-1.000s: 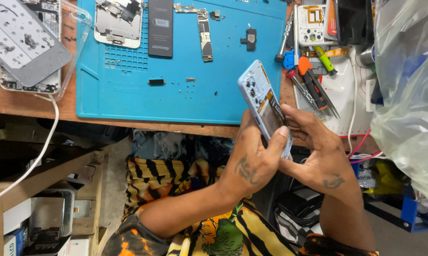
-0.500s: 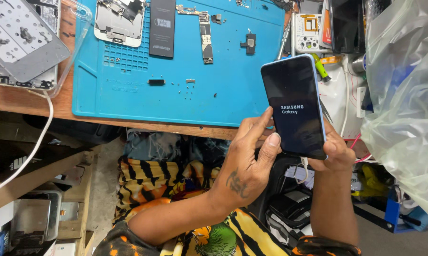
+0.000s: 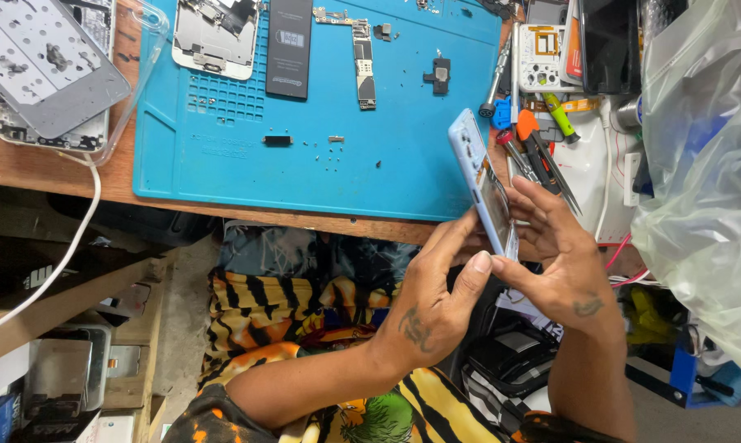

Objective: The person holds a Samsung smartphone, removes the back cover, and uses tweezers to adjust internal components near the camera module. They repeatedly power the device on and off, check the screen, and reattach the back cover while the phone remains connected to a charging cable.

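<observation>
The phone (image 3: 481, 184), a slim pale-blue handset, is held up off the desk (image 3: 50, 168) between both hands, just in front of the near edge of the blue work mat (image 3: 346, 176) and over the person's lap. It stands almost edge-on to the view, its long axis running from the upper left, where the camera end points toward the mat, down to the lower right, where the bottom end sits between the two hands. The left hand (image 3: 432, 308) comes up from below and left, fingers curled around the back and the thumb pressed against the lower edge, so it is closed on the phone. The right hand (image 3: 563, 262) lies on the other side, to the right, its fingers half spread and laid along the screen face, steadying rather than clamping. Both hands meet at the lower end; the upper half stands free. Screwdrivers and tweezers (image 3: 542, 160) lie just right of the phone's top, near the right hand, and a black battery (image 3: 289, 45) with loose parts rests further up the mat.
</observation>
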